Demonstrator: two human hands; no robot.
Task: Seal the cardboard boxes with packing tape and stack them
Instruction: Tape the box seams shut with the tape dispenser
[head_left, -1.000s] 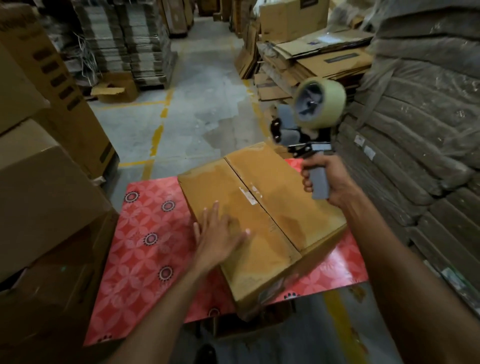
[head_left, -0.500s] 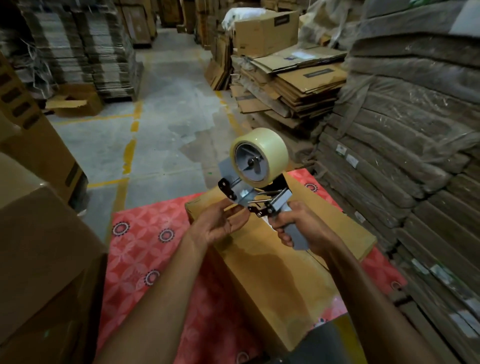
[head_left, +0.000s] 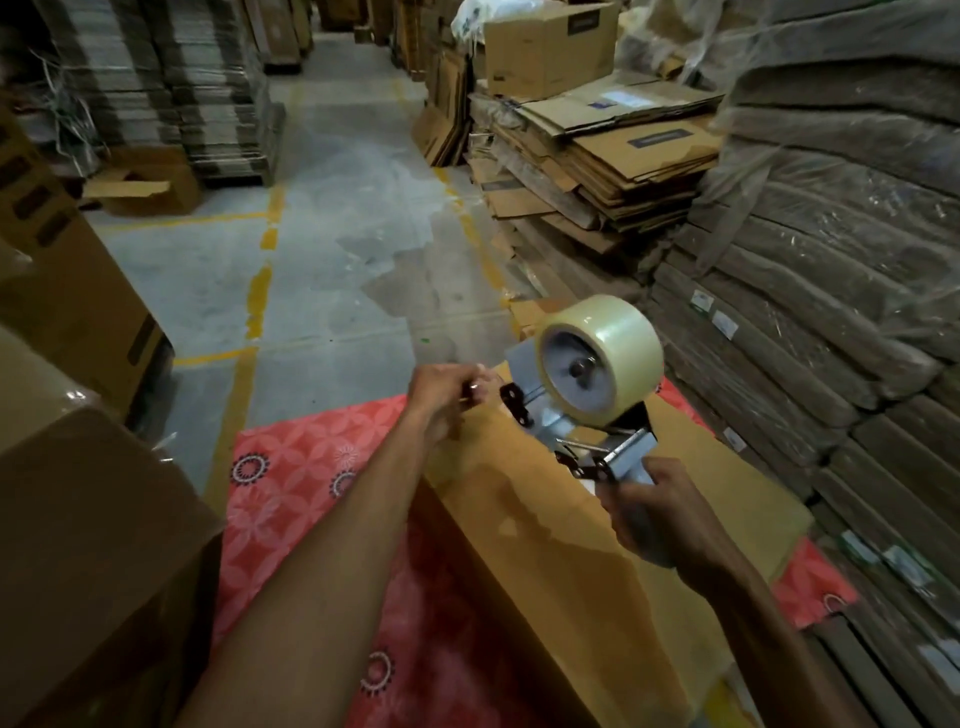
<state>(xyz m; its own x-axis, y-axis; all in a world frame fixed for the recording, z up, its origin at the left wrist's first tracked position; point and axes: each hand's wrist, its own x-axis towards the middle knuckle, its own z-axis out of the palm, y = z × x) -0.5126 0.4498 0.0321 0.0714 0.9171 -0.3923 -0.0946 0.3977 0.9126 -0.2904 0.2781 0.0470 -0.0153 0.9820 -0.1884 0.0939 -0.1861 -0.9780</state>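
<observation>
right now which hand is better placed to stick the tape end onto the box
Left, probably. The left hand appears to pinch the tape end by the far edge of the cardboard box, while the right hand is occupied gripping the tape dispenser by its handle.

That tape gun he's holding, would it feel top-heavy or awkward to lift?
Likely top-heavy: the fat roll sits high above the right hand. Set down, the gun would probably tip over, not roll: its frame juts out.
</observation>
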